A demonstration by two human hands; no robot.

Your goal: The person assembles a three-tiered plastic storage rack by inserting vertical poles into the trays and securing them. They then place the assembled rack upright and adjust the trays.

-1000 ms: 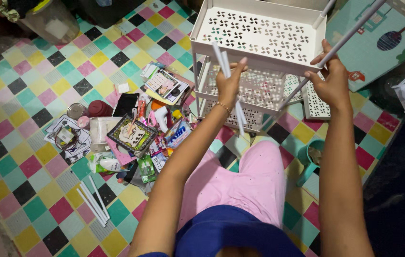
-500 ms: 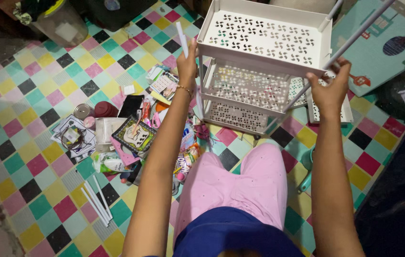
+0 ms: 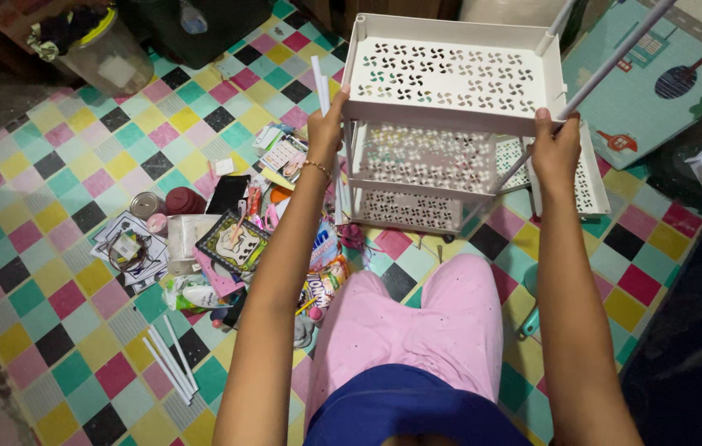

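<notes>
The left hand [image 3: 326, 132] is closed around the front left corner of a white shelf rack [image 3: 450, 78], and a thin white rod [image 3: 320, 83] stands up out of its grip beside the rack's top tray. The right hand [image 3: 555, 153] is closed around the front right corner of that same tray, just where a long white pole [image 3: 607, 70] slants up and away toward the top right. The rack stands on the checkered floor mat [image 3: 45, 165] in front of the person's knees, its perforated trays stacked one above another, the top tray tilted slightly toward the camera.

To the left of the rack, a heap of small items [image 3: 235, 239] lies spread over the mat: cards, packets, a dark phone-like slab, a round tin. Several loose white rods [image 3: 171, 363] lie together nearer the lower left of the mat. A clear plastic bin [image 3: 107, 54] stands near the far left corner, and a teal play mat [image 3: 665, 83] with drawn shapes lies beyond the rack on the right.
</notes>
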